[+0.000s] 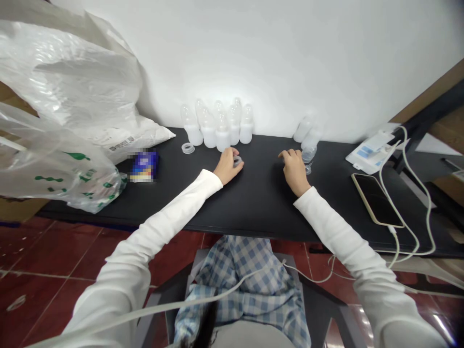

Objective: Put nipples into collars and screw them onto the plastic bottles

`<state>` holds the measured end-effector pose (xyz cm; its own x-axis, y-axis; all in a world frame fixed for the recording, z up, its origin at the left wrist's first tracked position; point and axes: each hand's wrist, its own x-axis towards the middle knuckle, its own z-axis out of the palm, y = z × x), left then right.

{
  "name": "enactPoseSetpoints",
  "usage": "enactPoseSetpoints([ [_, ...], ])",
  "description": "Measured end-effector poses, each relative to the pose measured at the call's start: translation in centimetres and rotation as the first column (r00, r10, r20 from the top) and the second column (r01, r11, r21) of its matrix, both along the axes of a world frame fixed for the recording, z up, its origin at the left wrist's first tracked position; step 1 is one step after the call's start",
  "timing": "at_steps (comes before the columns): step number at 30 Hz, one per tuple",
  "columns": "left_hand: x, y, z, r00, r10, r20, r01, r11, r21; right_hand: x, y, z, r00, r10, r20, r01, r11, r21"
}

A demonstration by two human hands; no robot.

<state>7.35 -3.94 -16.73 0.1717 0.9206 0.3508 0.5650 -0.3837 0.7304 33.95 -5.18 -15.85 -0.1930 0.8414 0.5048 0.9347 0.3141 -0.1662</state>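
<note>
My left hand (226,167) rests at the middle of the black table, its thumb and fingers closed around a translucent ring (237,161). Just behind it stands a group of several baby bottles (222,137) with white bodies and clear domed tops. My right hand (295,171) is farther right, fingers loosely bent and apart, with nothing visible in them. Beside its knuckles lie clear dome-shaped pieces (309,154), partly hidden by the hand. Two more white bottles (311,137) lean near the wall behind them. More translucent rings (188,148) are stacked left of the bottle group.
White plastic bags (90,92) bulge over the table's left end, near a small blue box (145,166). To the right lie a phone (377,199) with a charging cable, and a white-and-blue packet (369,152). A white wall (275,58) closes off the back.
</note>
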Motion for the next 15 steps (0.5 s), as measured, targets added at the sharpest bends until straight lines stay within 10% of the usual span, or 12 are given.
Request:
enactPoseSetpoints([
  [5,2.6,-0.2,0.1,0.714,0.032,0.7,0.216,0.94,-0.264,-1.7,-0.4,1.5,0.938,0.223,-0.264,-0.169,0.962,0.213],
  [9,4.4,-0.6,0.7,0.44,0.121,0.89,0.427,0.844,-0.325,-3.5,-1.2,1.7,0.758,0.415,-0.502,-0.266,0.901,0.343],
  [15,5.1,-1.0,1.3,0.406,0.132,0.905,0.53,0.772,-0.35,-4.6,-1.9,0.9,0.645,0.409,-0.645,-0.297,0.912,0.282],
])
